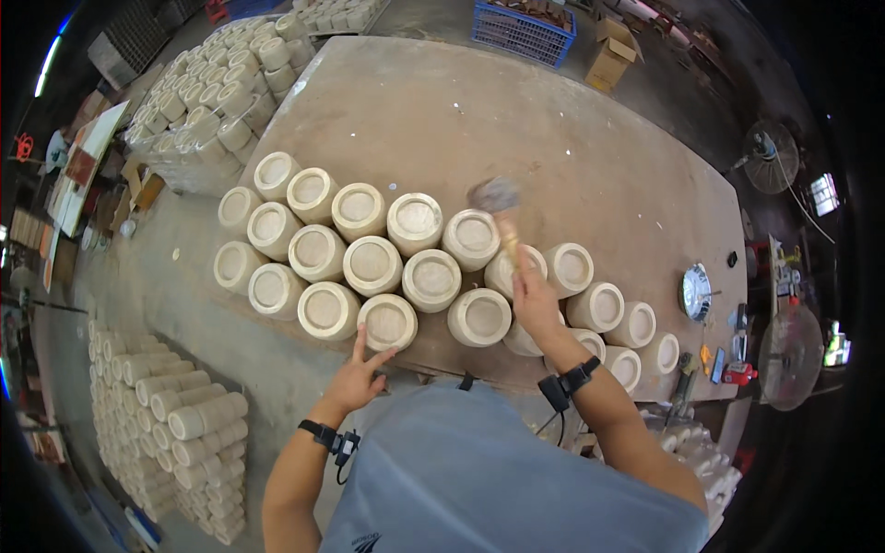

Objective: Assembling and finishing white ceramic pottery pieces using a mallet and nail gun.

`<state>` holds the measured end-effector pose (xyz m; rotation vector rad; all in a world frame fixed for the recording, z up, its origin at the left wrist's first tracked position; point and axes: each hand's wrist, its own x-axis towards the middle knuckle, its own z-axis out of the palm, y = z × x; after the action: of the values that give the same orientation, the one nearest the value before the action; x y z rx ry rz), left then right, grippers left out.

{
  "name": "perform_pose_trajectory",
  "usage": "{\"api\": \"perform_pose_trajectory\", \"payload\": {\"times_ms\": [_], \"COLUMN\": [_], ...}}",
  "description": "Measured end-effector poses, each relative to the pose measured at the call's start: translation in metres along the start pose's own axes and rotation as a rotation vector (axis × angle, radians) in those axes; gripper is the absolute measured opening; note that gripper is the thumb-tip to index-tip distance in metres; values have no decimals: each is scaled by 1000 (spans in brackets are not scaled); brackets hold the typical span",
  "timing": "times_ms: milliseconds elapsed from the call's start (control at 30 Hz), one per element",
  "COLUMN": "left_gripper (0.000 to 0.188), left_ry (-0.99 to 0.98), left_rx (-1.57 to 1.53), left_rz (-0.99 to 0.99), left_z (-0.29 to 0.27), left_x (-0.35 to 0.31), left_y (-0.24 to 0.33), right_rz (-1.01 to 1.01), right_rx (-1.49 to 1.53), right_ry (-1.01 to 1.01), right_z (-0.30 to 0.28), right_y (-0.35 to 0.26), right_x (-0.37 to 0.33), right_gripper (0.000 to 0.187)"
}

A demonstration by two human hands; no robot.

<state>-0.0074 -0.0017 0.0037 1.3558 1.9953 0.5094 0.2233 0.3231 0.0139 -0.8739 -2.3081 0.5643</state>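
Note:
My right hand (536, 306) is closed round the wooden handle of a wide brush (505, 221). Its grey bristles are blurred and sit beside the upper right rim of a pale round pot-like piece (471, 238). Next to the handle is another such piece (526, 267), partly covered by hand and brush. At the near edge of the table, my left hand (354, 380) has its thumb and index finger spread against the lower side of a cream piece (387, 323). Several of these squat pieces stand in staggered rows, each showing a recessed round face upward.
The pieces stand on a large brown table (406, 111). Toward its right end are a foil-like silver bowl (695, 291), a blue phone-like object (718, 365) and a red item (738, 373). Stacked pieces (207, 419) rise at left. A blue crate (523, 35) and standing fan (771, 157) lie beyond.

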Motion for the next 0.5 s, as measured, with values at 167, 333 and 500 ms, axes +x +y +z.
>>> {"api": "perform_pose_trajectory", "payload": {"times_ms": [167,333,500], "left_gripper": [71,73,70], "left_ry": [-11,-41,-144], "left_rx": [21,-32,24], "left_rz": [8,6,-76], "left_z": [-3,2,-11], "left_x": [7,1,2], "left_y": [-1,-3,4], "right_rz": [193,83,164], "right_rx": [-189,-25,-159], "right_ry": [-409,-189,-367], "right_z": [7,-11,-1], "right_y": [27,-1,11], "right_x": [-5,7,-10], "right_gripper": [62,63,62]}}
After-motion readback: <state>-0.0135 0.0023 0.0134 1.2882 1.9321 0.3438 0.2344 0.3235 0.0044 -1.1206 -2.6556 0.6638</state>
